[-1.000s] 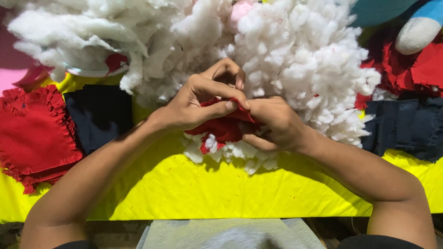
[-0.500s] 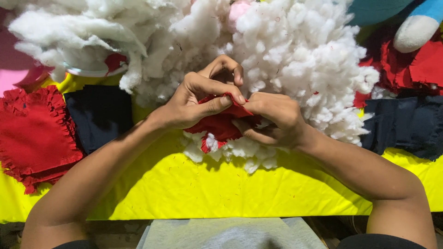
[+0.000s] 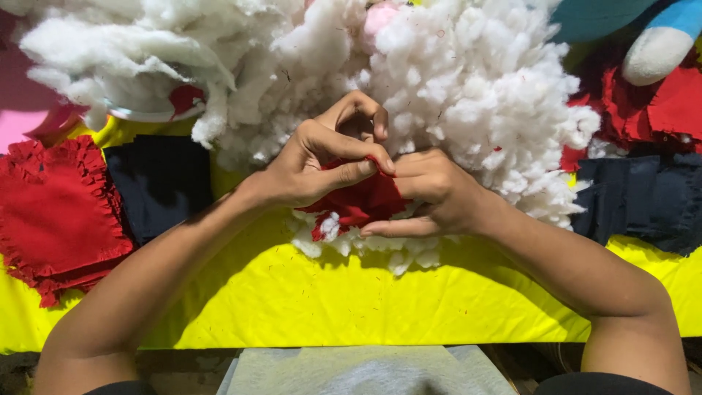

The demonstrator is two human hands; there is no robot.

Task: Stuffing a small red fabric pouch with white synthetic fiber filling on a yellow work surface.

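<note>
Both hands [image 3: 322,164] pinch red cloth [image 3: 362,205] (stuffing-filled).

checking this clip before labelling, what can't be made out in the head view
- Red fabric piece: its full shape and any opening, covered by the left hand and right hand.
- Right fingertips: tucked behind the fabric and the left fingers.
- Blue and white soft toy: cut off by the top right edge.
- White stuffing pile: hides whatever lies under it on the yellow cloth.

I see no package, no label, no sign and no screen here; only cloth and soft stuffing are on view.
</note>
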